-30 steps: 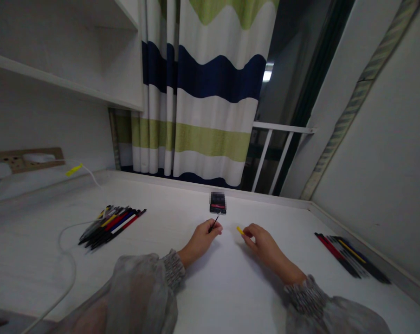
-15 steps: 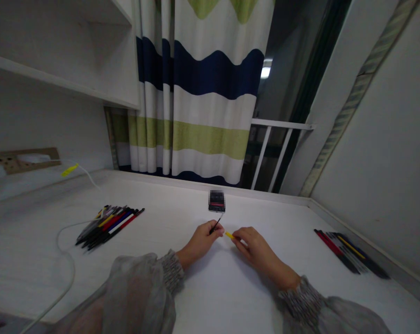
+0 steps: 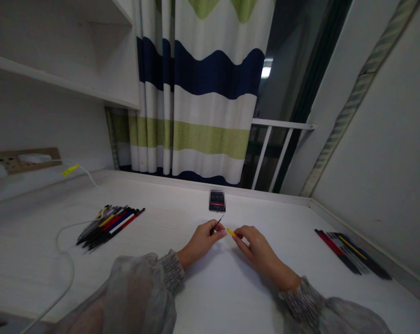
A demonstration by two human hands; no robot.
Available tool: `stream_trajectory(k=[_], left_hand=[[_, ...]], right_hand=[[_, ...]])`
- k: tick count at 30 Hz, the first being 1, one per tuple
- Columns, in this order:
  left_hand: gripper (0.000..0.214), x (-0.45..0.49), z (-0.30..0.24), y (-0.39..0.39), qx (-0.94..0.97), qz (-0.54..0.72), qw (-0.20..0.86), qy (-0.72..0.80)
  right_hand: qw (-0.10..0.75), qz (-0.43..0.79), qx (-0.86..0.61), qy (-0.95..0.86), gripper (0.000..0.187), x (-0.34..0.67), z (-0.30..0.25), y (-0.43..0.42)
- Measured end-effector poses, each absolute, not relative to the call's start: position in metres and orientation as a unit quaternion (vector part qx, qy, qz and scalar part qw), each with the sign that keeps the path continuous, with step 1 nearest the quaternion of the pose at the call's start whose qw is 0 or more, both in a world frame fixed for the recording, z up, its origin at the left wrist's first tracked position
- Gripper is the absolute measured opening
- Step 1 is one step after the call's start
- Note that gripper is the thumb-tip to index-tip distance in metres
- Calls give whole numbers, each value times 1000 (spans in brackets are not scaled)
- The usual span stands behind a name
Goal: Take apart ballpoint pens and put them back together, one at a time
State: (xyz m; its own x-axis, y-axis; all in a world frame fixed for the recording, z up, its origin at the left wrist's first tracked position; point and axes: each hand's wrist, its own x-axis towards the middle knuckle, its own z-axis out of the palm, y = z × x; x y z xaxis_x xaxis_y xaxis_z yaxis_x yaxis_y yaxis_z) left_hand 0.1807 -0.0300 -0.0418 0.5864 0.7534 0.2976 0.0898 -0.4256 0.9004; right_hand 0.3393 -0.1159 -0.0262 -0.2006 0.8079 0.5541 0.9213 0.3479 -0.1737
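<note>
My left hand (image 3: 202, 241) rests on the white table (image 3: 182, 297) with its fingers pinched on a thin black pen part (image 3: 216, 225) that points up and away. My right hand (image 3: 255, 246) is pinched on a small yellow piece (image 3: 231, 232), whose tip lies close to the fingertips of the left hand. A small dark box (image 3: 217, 200) stands on the table just beyond both hands.
A row of several pens (image 3: 108, 222) lies at the left, and another row of pens (image 3: 351, 257) lies at the right by the wall. A white cable (image 3: 61, 260) curves across the left side. A striped curtain (image 3: 196, 93), a white rail and a shelf are behind.
My right hand has moved left with the yellow piece, closing most of the gap to my left hand. The left hand has stayed in place.
</note>
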Motion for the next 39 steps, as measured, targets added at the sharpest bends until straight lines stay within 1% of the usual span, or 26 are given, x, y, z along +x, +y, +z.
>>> stream_trajectory(k=[5, 9, 17, 21, 25, 27, 30, 32, 36, 39], left_hand=[[28, 181, -44, -30, 776, 349, 449, 273], [23, 181, -46, -30, 783, 339, 442, 276], [17, 180, -43, -26, 826, 315, 368, 286], [17, 176, -42, -25, 851, 307, 295, 308], [11, 174, -42, -26, 885, 310, 213, 274], [2, 174, -43, -28, 894, 309, 215, 242], [24, 176, -45, -31, 892, 318, 248, 203], [29, 177, -45, -32, 885, 327, 268, 194], [20, 177, -44, -32, 874, 340, 289, 193], [18, 176, -44, -32, 878, 327, 290, 195]], right_hand=[[326, -113, -574, -743, 14, 343, -27, -114], [336, -135, -573, -736, 14, 345, -29, -112], [333, -170, -550, -746, 13, 347, -30, -111], [311, -185, -549, -753, 14, 349, -30, -110], [276, -178, -551, -767, 14, 350, -30, -110], [258, -166, -551, -776, 14, 348, -31, -110], [232, -154, -551, -787, 14, 346, -30, -110], [219, -146, -554, -790, 15, 344, -30, -111], [202, -120, -571, -787, 17, 342, -29, -112], [186, -95, -578, -789, 19, 341, -29, -112]])
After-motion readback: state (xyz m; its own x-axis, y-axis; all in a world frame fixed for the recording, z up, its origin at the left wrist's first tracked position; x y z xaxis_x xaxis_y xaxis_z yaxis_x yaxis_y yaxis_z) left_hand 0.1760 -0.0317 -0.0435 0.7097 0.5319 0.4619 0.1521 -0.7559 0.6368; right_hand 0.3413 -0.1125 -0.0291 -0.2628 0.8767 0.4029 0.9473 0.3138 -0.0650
